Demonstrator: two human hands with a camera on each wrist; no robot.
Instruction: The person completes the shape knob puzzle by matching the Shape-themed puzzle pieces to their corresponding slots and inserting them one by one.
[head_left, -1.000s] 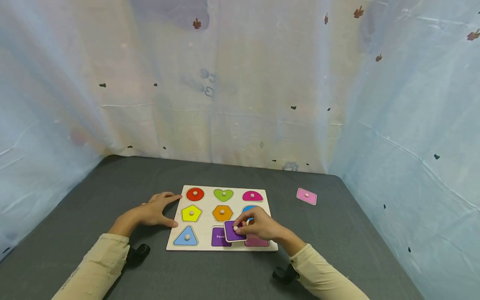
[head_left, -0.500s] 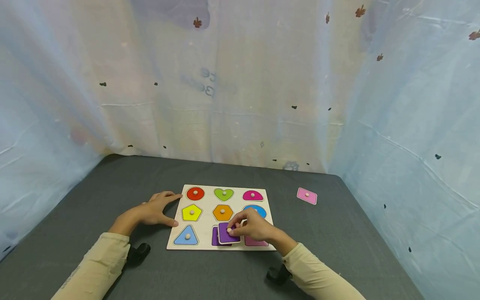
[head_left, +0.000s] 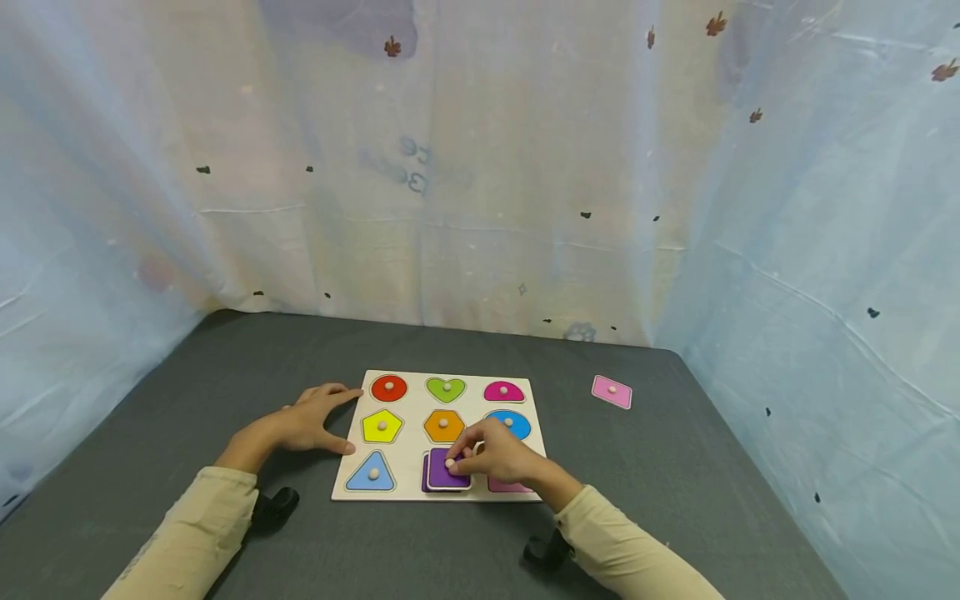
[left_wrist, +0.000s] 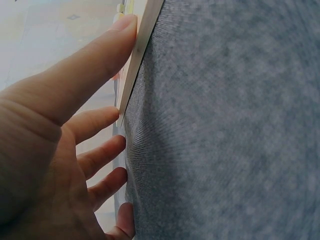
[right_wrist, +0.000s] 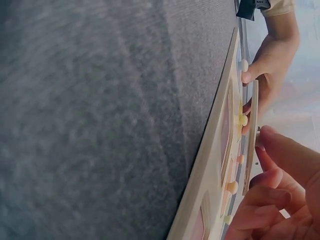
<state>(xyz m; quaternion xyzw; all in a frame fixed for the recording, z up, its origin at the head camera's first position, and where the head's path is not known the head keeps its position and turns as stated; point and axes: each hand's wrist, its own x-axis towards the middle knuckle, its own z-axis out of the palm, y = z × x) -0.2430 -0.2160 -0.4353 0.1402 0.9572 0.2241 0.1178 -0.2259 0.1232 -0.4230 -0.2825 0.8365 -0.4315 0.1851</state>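
Note:
A pale wooden shape puzzle board lies on the table. My right hand pinches the knob of a purple square puzzle piece over the purple square recess in the board's front row. In the right wrist view the square piece is raised above the board, with a gap beneath it. My left hand rests at the board's left edge, thumb and fingertips touching it, fingers spread. The left wrist view shows the thumb on the board's edge.
A pink rectangular piece lies on the dark table right of the board. Beside it in the front row, a pink recess is partly covered by my right hand. Knobbed pieces sit in the other recesses, including a blue triangle. Curtains stand behind.
My right hand has carried the purple square piece leftward, from between the two front recesses to nearly over the purple one. My left hand has stayed at the board's edge.

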